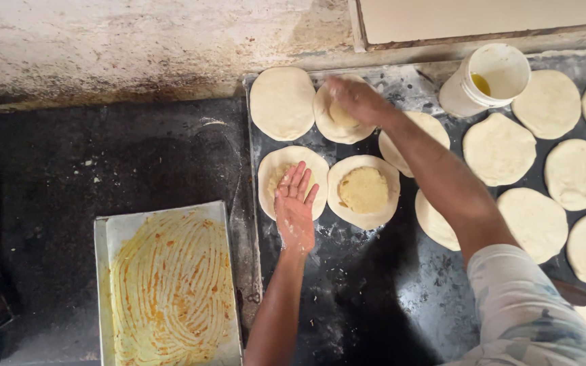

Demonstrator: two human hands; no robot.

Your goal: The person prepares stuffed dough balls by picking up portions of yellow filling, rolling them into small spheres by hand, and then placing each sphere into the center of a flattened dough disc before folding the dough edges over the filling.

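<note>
A: Report the hands.

B: Left hand (295, 203) lies flat, fingers spread, palm down on a dough round (270, 177) that carries yellow filling. Nothing is clamped. Right hand (354, 98) is beyond it, fingers bunched and pressing a lump of filling (340, 115) onto a second round (337, 132). The hands are apart.

A: Adjacent items?

B: Just right of the left hand, a third round (365, 191) already holds a flattened filling patty. Left of the right hand, one round (282, 102) is bare. All sit on a dark floured tray (374, 298) on the tabletop.

A: Progress?

B: By judgement, early. Three rounds show filling; the rounds (536, 220) farther right of the right arm remain bare, one partly hidden under the arm.

A: Containers, labels?

B: A white tub (486, 80), round, unlabelled on the visible side, stands right of the right hand with a yellow trace inside. Left of the left hand, a rectangular metal pan (171, 288) is smeared with orange-yellow streaks. No signs are visible.
</note>
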